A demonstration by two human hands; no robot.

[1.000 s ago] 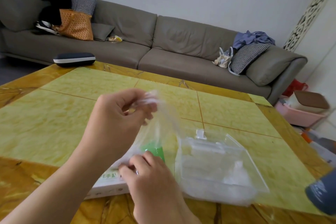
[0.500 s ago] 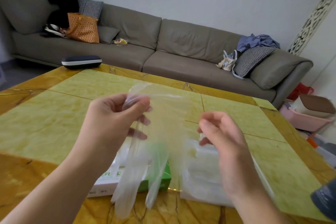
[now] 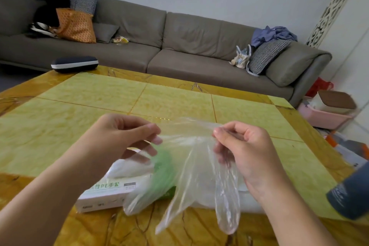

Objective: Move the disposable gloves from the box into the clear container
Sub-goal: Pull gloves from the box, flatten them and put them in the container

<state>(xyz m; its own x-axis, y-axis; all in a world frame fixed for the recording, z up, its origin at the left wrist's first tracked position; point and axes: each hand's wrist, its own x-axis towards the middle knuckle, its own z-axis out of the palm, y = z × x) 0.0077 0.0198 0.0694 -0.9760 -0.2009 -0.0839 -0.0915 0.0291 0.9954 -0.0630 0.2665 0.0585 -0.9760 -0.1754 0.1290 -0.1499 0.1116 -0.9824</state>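
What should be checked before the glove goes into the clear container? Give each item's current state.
1. Left hand pinches the glove cuff: ok.
2. Right hand pinches the other cuff side: ok.
3. Glove lifted clear of the box: ok.
4. Only one glove held: cannot tell, film is transparent.
5. Clear container open and reachable: cannot tell, mostly hidden behind the glove and right hand.

Bare table (image 3: pixel 169 104) beyond the hands; glove box (image 3: pixel 107 191) lies near left, dark case (image 3: pixel 74 64) far left.
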